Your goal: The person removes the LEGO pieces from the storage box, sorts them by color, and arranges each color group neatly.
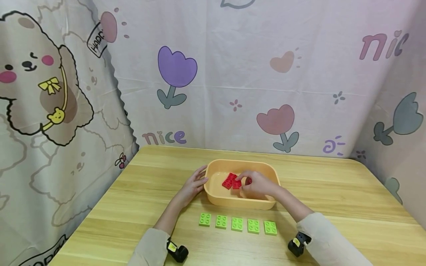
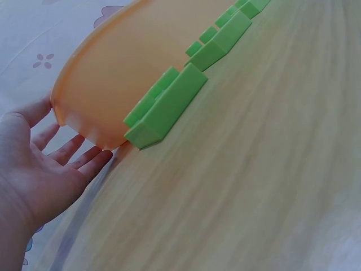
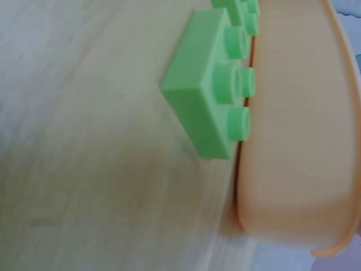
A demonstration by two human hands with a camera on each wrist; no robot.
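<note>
An orange plastic bin (image 1: 229,202) stands on the table. Its left end is touched by my left hand (image 1: 193,187), fingers extended along the outer wall and thumb by the rim; the left wrist view shows this hand (image 2: 48,169) against the bin's end. Inside the bin my right hand (image 1: 257,183) pinches a red toy brick (image 1: 236,184) between fingertips and thumb. Another red brick (image 1: 229,181) lies beside it, and more red (image 1: 248,181) shows partly behind the fingers. The right wrist view shows the bin's outer wall (image 3: 299,124) but hides the right hand.
Several green toy bricks stand in a row before the bin, studs up, from the leftmost brick (image 1: 205,219) to the rightmost brick (image 1: 270,228). They sit on a wooden table (image 1: 159,173). A printed curtain (image 1: 219,122) hangs behind its back edge.
</note>
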